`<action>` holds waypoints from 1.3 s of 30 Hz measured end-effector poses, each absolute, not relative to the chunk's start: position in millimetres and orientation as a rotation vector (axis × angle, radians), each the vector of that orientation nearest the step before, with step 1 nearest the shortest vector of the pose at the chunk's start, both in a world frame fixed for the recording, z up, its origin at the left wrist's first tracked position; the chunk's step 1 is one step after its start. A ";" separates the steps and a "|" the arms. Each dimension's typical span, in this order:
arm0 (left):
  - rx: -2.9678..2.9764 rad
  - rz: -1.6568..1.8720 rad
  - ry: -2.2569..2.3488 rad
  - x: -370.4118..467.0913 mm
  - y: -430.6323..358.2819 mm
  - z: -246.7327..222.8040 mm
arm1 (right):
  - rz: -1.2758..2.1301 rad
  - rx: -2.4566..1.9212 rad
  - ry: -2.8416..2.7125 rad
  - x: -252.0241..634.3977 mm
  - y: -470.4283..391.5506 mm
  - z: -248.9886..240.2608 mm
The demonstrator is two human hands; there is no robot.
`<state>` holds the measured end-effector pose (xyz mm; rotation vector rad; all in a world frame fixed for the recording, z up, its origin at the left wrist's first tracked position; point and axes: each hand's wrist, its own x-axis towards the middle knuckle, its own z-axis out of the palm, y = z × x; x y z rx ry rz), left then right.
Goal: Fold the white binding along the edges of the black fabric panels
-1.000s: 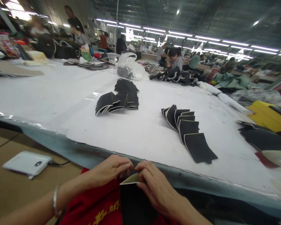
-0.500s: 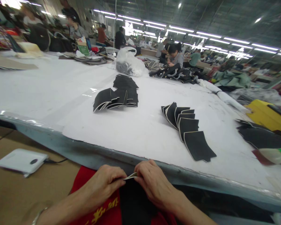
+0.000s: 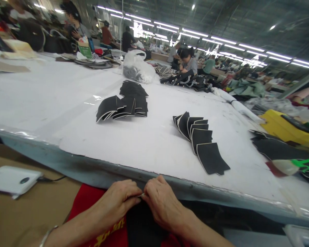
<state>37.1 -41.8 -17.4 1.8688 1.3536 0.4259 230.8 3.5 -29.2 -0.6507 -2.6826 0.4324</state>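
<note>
Just in front of the table's near edge, my left hand (image 3: 125, 195) and my right hand (image 3: 161, 204) pinch the top edge of a black leather piece (image 3: 140, 218). Its pale edge shows as a thin sliver between my fingertips, which are almost touching. Black material hangs below them over my red garment; where the piece ends is hard to make out. On the table lie a fanned row of black leather pieces (image 3: 211, 157) at right of centre and a bunched pile of similar pieces (image 3: 128, 106) farther left.
A white-covered table (image 3: 74, 133) spans the view. Farther back are a clear plastic bag (image 3: 139, 67) and black strapped goods (image 3: 185, 80). At right are a yellow object (image 3: 285, 125) and a glue pot with a green handle (image 3: 283, 167). A white device (image 3: 15, 180) lies at left. People work behind.
My hands have drawn closer together along the leather piece's edge, so less of the pale strip shows. The whole scene has shifted slightly left in view. The piles look unchanged.
</note>
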 end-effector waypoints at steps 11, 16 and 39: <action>1.868 0.481 1.256 47.7 -37.5 -23.1 | 0.748 -0.745 -2.601 253.6 8.9 -23.6; 1.906 0.411 1.284 51.2 -35.3 -25.6 | 0.769 -0.767 -2.613 254.1 11.2 -24.9; 1.811 0.496 1.121 48.4 -22.0 -20.9 | 0.978 -0.992 -2.583 280.2 28.1 -1.0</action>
